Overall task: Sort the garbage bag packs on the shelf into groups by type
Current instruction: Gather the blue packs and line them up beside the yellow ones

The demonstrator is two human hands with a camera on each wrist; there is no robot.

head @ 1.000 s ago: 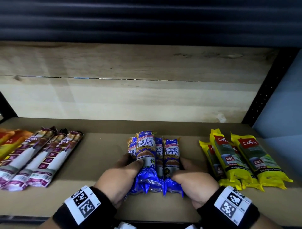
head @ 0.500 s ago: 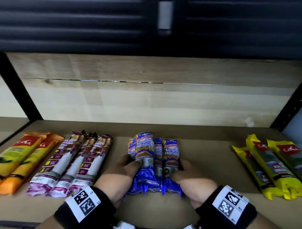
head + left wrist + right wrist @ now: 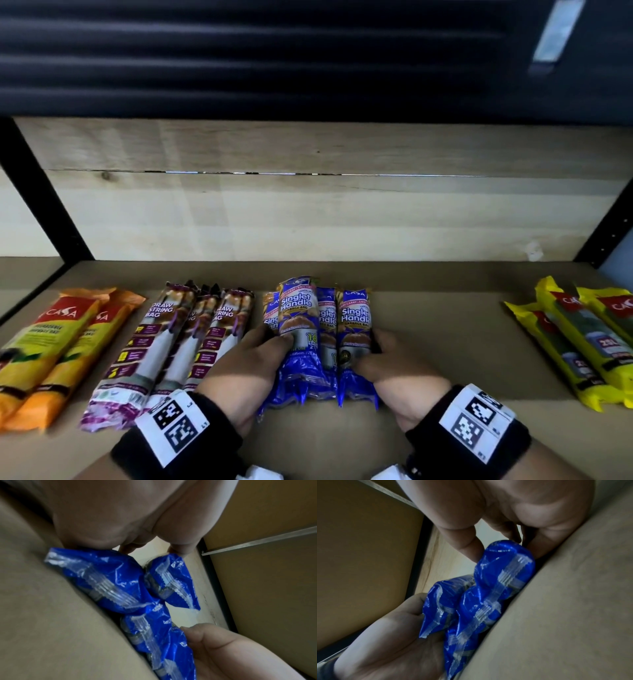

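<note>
Several blue Singlet Handle packs lie bunched together in the middle of the shelf board. My left hand grips the bunch from its left side, thumb on top of the raised pack. My right hand grips the rightmost blue pack from the right, thumb on its face. In the left wrist view my fingers hold the crimped blue pack ends; the right wrist view shows fingertips on a blue pack end. Purple-and-white Draw String packs, orange packs and yellow packs lie in separate groups.
A pale wooden back panel closes the shelf behind the packs. Black metal uprights stand at the left and far right. Bare board separates the blue packs from the yellow group.
Both hands keep the same hold on the blue bunch. The view has swung left, bringing the orange packs fully into sight and pushing the yellow ones to the right edge.
</note>
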